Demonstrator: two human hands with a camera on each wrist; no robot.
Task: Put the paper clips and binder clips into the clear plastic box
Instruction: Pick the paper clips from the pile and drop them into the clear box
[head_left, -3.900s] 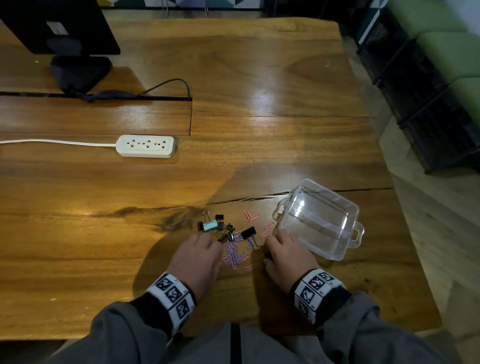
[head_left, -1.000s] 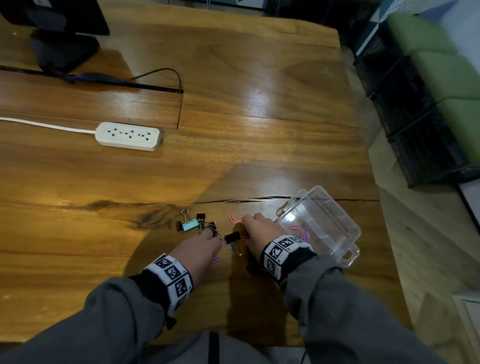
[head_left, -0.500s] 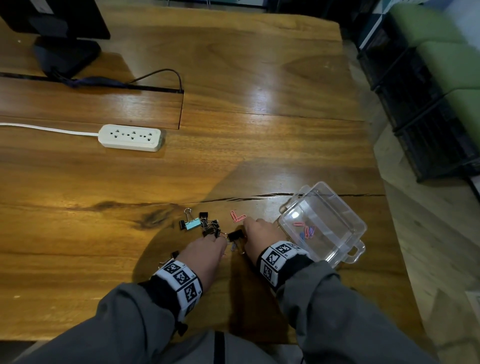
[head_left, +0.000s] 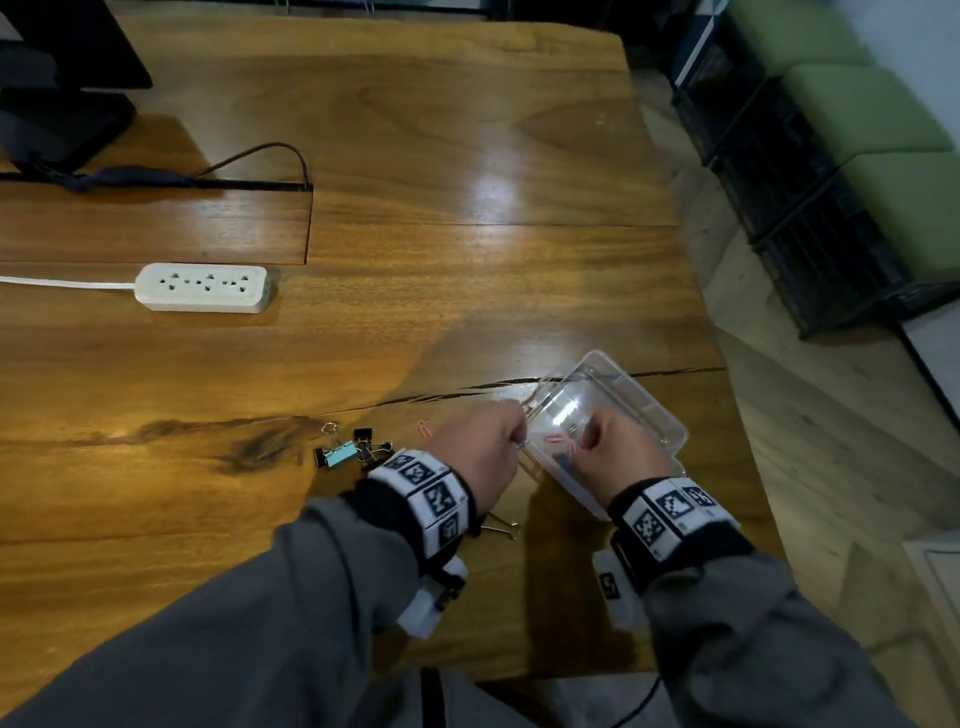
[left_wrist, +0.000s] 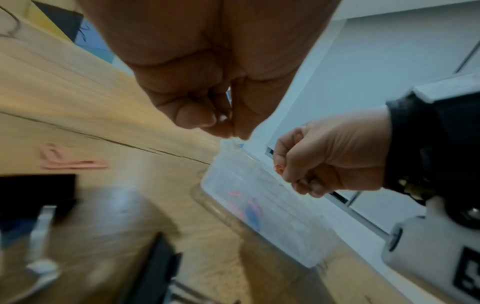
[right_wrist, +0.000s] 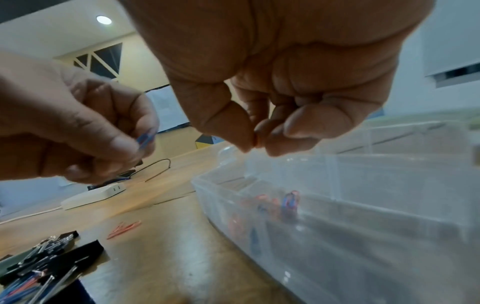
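The clear plastic box (head_left: 667, 423) lies open at the table's right, with several pink and blue paper clips (head_left: 558, 439) inside. My left hand (head_left: 519, 441) hovers at the box's left rim and pinches a blue paper clip (right_wrist: 144, 138). Over the box, my right hand (head_left: 587, 441) pinches a pink paper clip (right_wrist: 257, 142) between thumb and fingers. A teal binder clip (head_left: 340, 454) and black binder clips (head_left: 371, 449) lie left of my left wrist. One pink paper clip (head_left: 425, 430) stays on the wood. A binder clip's wire handle (head_left: 501, 530) shows under my left wrist.
A white power strip (head_left: 202, 287) with its cord lies at the far left. A monitor base (head_left: 57, 119) and a dark cable stand at the back left. The table's right edge runs close behind the box; black crates (head_left: 810, 244) with green cushions stand beyond it.
Both hands have left the clip pile and moved right, over the box, each now pinching a paper clip. More paper clips lie in the box than earlier.
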